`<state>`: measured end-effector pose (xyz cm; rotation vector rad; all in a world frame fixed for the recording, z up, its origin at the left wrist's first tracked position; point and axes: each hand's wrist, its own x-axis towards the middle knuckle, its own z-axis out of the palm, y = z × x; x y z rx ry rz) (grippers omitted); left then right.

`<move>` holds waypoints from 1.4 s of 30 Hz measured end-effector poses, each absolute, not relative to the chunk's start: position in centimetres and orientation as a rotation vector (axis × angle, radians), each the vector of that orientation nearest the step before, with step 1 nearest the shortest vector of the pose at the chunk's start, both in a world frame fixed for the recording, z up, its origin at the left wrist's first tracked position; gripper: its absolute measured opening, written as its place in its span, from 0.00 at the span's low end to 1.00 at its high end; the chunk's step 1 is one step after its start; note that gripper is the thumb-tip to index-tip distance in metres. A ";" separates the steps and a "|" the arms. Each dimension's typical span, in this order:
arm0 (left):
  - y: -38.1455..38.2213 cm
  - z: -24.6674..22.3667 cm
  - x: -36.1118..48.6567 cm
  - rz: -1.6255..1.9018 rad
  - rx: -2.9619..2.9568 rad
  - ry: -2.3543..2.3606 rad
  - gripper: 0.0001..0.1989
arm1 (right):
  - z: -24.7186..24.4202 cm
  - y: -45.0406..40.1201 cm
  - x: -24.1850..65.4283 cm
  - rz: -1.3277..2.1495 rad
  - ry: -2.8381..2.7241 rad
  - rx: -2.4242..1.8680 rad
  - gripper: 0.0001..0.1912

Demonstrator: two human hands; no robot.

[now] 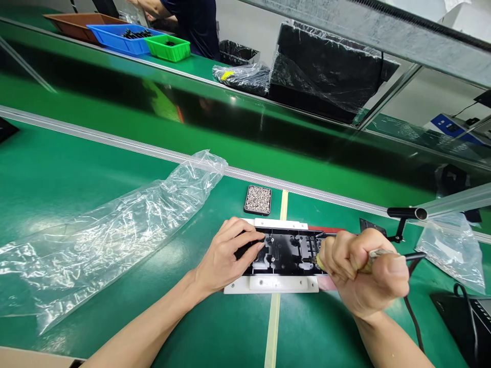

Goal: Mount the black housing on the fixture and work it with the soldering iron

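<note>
No words, numbers or brands can be read anywhere. A yellow patch point(227, 75) is seen on a plastic-wrapped bundle point(249, 82) (any print is too small to be made out).

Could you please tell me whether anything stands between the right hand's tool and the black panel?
Nothing visible does: the tool in the right hand points at the black panel, and the left hand is at the panel's left end, away from the tip.
</note>
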<state>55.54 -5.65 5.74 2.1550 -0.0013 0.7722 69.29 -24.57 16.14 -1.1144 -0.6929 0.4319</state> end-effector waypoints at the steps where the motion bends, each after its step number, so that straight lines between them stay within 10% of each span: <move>1: -5.6 5.7 55.5 0.772 2.154 -0.003 0.11 | 16.1 -24.6 69.3 0.431 -0.691 -1.115 0.27; 42: -5.5 5.5 55.2 0.753 2.168 -0.007 0.10 | 18.4 -22.9 73.2 0.151 -0.616 -1.087 0.24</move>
